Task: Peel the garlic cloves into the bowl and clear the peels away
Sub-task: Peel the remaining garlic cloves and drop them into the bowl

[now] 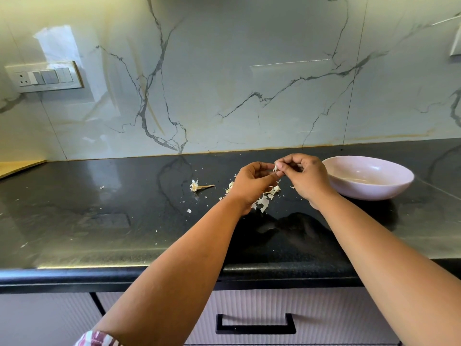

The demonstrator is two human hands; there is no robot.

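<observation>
Left hand (252, 182) and right hand (303, 174) both pinch one garlic clove (275, 168) between them. Peels (264, 199) lie beneath on the surface (124, 208). Bowl (389, 188) just right of right hand.

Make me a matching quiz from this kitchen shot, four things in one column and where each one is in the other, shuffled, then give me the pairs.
Things:
1. bowl
2. garlic stem
3. switch panel
4. garlic clove

Places:
A. pinched between the left hand and right hand
B. on the wall, far left
C. on the counter, right of the hands
D. lying on the counter, left of the hands

Pairs: 1-C, 2-D, 3-B, 4-A
</observation>
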